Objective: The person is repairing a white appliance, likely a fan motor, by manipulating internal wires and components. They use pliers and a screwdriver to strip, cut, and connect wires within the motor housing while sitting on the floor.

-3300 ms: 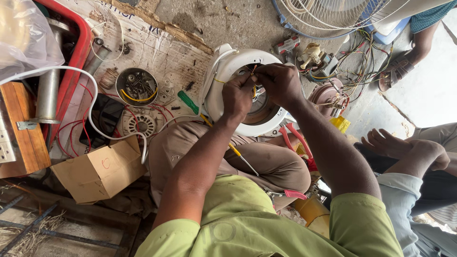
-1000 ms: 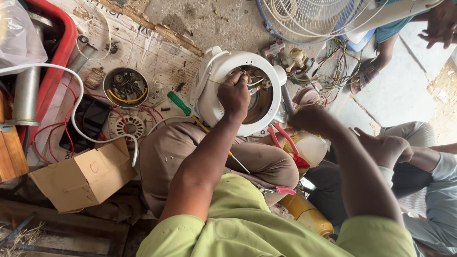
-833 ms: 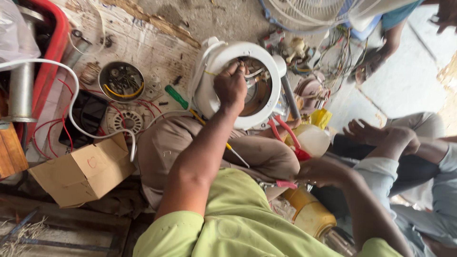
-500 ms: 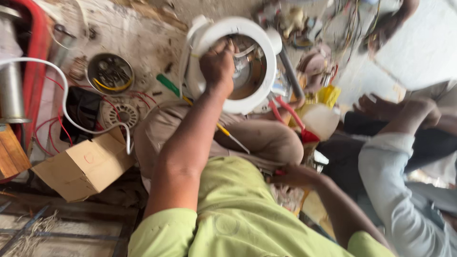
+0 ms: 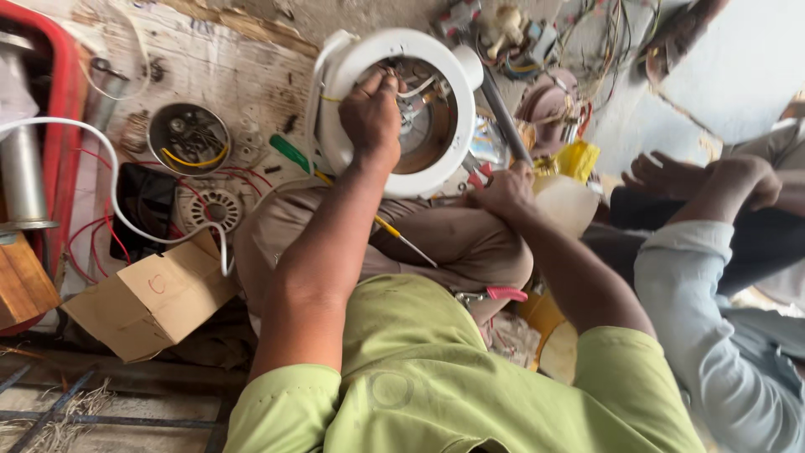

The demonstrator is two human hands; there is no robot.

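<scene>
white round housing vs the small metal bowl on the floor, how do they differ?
The white round housing is far larger than the metal bowl. The housing rests against the person's knee with the left hand reaching inside; the bowl sits apart on the floor, untouched. The housing holds motor parts and wiring; the bowl holds small loose bits and a yellow wire. Both are round and open towards the camera.

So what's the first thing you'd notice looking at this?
The big round white housing near the top middle, with the left hand reaching into its wiry inside. Just right of it, the right hand touches red-handled pliers. At lower left sits a cardboard box.
</scene>
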